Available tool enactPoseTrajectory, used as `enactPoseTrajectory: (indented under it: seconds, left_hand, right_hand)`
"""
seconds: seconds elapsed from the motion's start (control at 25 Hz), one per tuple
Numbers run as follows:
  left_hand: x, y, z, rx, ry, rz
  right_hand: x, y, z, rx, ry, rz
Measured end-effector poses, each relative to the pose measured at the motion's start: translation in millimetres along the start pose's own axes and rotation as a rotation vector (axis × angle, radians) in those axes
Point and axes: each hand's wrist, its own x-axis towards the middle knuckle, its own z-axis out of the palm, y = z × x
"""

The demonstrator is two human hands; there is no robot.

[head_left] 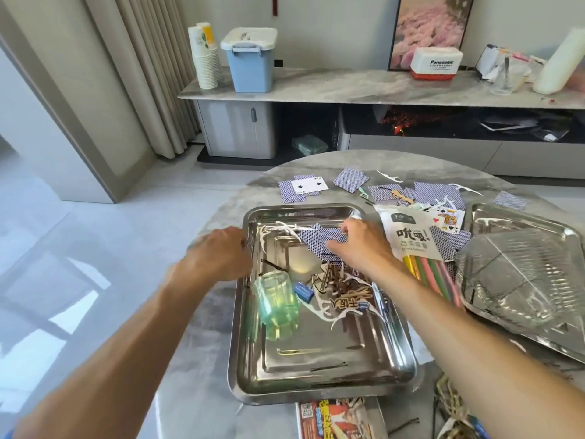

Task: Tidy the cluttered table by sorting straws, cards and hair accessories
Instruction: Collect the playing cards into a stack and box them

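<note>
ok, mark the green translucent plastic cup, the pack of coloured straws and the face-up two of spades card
green translucent plastic cup (276, 305), head view, on its side wall
pack of coloured straws (411, 240), head view, on the printed white label
face-up two of spades card (309, 185), head view, on its white face

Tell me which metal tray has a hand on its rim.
The near tray, in front of the person. The left hand holds its far-left rim. The right tray, carrying a clear dish, is untouched.
</note>
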Motion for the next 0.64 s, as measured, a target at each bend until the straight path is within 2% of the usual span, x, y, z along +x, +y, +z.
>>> enactPoseTrajectory:
  seconds: [0.04, 0.08, 0.12, 0.2, 0.28, 0.36, 0.52, 0.56, 0.64]
  left_hand:
    - [1.7, 3.4, 2.6, -0.046, 0.150, 0.047]
    - [4.2, 8.3, 5.7, -0.133, 0.234, 0.094]
    - [7.8, 13.9, 8.9, -0.229, 0.249, 0.127]
    - [17.9, 24.1, 18.4, -0.373, 0.170, 0.148]
    - [25.5, 27.7, 29.3, -0.431, 0.080, 0.152]
    - [29.4, 29.4, 39.2, -0.468, 0.041, 0.145]
    - [34.7, 34.2, 52.5, -0.427, 0.006, 0.185]
    - [36.0, 37.1, 54.3, -0.521, -0.022, 0.148]
    - [37.8, 49.1, 52.9, -0.857, -0.135, -0.009]
  right_hand:
    - [4.9, -6.3, 6.9, -0.071, -0.022, 0.039]
    - [10.6, -13.6, 14.2, -0.138, -0.070, 0.081]
    - [16.7, -19.7, 20.3, -0.189, -0.126, 0.129]
    - [29.3, -25.6, 25.3, -0.187, -0.205, 0.244]
    - [37.7, -26.6, 27.4, -0.052, -0.255, 0.323]
    - [39.2, -29.2, 30.9, 0.013, -0.285, 0.324]
    - [36.9, -34.3, 32.1, -0.137, -0.303, 0.250]
    - [36.1, -33.7, 29.3, -0.150, -0.321, 0.228]
    - [34.6, -27.9, 25.1, -0.142, -0.340, 0.198]
